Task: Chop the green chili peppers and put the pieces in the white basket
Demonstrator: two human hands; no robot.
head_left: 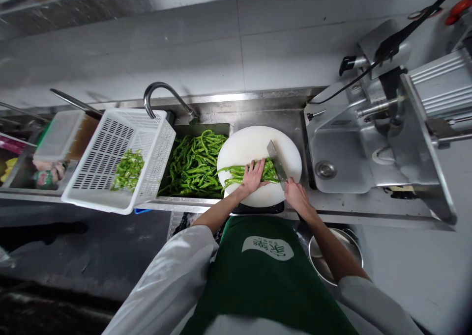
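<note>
A bunch of long green peppers (pixel 236 170) lies across a round white cutting board (pixel 239 146). My left hand (pixel 253 176) holds the bunch down from above, fingers bent over the peppers. In my right hand (pixel 295 196) is a cleaver (pixel 276 161), gripped by its handle. Its blade stands on edge at the right end of the bunch, to the right of my left hand. Whether the edge touches the board cannot be made out. Left of the board, many whole green peppers (pixel 197 163) fill a sink. Cut pepper pieces (pixel 129 170) lie in a white plastic basket (pixel 147 178).
A curved faucet (pixel 167 87) rises behind the sink. Close on the board's right stands a metal slicing machine (pixel 368 143) with a black cable (pixel 394 40) above it. Below the counter at right is a metal pot (pixel 346 246). Lidded containers (pixel 61 136) stand far left.
</note>
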